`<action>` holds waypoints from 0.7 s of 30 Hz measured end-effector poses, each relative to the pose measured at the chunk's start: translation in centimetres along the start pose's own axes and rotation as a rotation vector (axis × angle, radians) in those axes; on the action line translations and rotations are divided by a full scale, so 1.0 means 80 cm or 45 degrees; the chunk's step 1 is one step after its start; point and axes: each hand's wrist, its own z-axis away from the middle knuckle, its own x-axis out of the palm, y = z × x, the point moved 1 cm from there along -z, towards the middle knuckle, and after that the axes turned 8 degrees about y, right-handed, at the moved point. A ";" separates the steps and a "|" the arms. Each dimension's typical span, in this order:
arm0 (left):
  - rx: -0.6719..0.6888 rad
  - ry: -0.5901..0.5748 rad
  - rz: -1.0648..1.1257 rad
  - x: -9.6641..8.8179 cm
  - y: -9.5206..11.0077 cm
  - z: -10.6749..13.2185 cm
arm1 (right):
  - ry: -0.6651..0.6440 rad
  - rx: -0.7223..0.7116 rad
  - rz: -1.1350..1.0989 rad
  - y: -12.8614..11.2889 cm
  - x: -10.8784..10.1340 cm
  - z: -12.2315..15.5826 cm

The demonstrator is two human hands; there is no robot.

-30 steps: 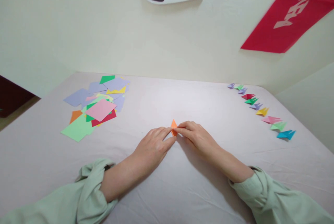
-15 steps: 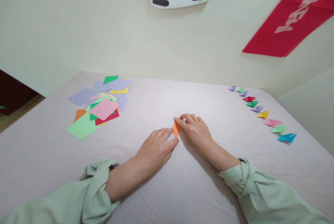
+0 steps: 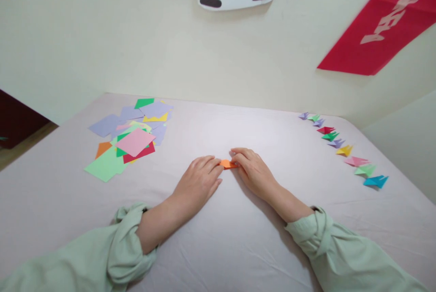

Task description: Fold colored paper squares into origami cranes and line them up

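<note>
A small folded piece of orange paper lies crosswise on the table in front of me, between my two hands. The fingertips of my left hand are closed at its left end, and the thumb sits just below. At its right end are the bent fingers of my right hand, which cover that tip. Both ends of the paper are partly hidden under fingers, so only its middle shows.
Loose coloured paper sheets overlap in a pile on the left of the cloth-covered table. Along the right side runs a slanting row of several small folded paper figures, the nearest a blue one. A wall rises behind.
The orange paper has turned from upright to crosswise and looks narrower. My left hand has shifted slightly left and up; my right fingers have moved onto the paper's right end.
</note>
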 end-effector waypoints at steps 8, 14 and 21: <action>-0.184 0.072 -0.107 0.007 -0.014 -0.001 | -0.075 -0.059 -0.151 -0.027 -0.004 0.008; -0.119 0.055 0.069 0.004 -0.011 -0.004 | -0.103 -0.054 -0.173 -0.024 -0.001 0.008; -0.135 0.029 0.259 0.010 -0.018 -0.007 | -0.080 0.019 -0.234 -0.020 -0.001 0.005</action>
